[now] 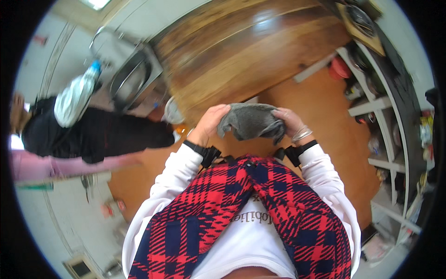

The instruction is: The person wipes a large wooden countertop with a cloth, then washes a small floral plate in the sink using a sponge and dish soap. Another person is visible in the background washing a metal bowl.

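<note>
A grey cloth [253, 122] is bunched between my two hands, in front of my body. My left hand [210, 120] grips its left end with the thumb on top. At the opposite end, my right hand [292, 122] holds the cloth's edge; a silvery bracelet circles that wrist. The cloth's lower corners hang loose in folds. Just beyond it lies the near edge of a glossy wooden tabletop [240, 59]. Black straps with small devices are around both my forearms.
A person in black clothing [104, 134] stands at the left, near a sink [130, 80] with a curved faucet. A white bin [173, 111] is by the table's left corner. Along the right runs an open shelf unit [386, 104] holding various items. The floor [320, 150] is orange-brown.
</note>
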A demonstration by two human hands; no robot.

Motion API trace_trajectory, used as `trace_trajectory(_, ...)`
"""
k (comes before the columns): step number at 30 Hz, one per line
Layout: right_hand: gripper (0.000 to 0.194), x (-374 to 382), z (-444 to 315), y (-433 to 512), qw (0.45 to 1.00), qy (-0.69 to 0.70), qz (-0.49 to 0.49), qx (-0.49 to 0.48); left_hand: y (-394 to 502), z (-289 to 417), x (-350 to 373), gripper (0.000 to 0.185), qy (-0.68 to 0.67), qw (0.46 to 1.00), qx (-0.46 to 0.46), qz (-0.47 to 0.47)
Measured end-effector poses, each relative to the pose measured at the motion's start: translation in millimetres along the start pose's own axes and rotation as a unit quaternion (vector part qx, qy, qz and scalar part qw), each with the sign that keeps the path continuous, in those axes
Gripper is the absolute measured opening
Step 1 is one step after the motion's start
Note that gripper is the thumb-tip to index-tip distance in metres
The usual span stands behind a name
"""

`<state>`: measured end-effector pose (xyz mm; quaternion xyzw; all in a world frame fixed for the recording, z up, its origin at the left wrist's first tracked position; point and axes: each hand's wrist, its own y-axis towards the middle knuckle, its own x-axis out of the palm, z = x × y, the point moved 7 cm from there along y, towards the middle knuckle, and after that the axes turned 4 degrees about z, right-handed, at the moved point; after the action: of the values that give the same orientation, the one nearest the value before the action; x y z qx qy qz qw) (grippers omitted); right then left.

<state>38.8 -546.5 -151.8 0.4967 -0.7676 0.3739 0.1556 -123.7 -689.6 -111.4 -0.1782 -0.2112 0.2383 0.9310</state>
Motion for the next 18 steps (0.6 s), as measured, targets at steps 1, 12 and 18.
trace_trajectory(1,0.032,-22,-10,-9,0.999,-0.002,0.045,-0.015,15,-3,34,0.024,-0.038,0.999,-0.027,-0.012)
trace_trajectory(12,0.031,-158,-78,-86,0.980,0.157,0.067,-0.101,118,-19,309,0.036,0.505,0.801,0.078,-0.312)
trace_trajectory(18,0.030,-263,-127,-121,0.965,0.111,0.167,-0.167,190,18,276,0.028,0.499,0.829,0.045,-0.250)
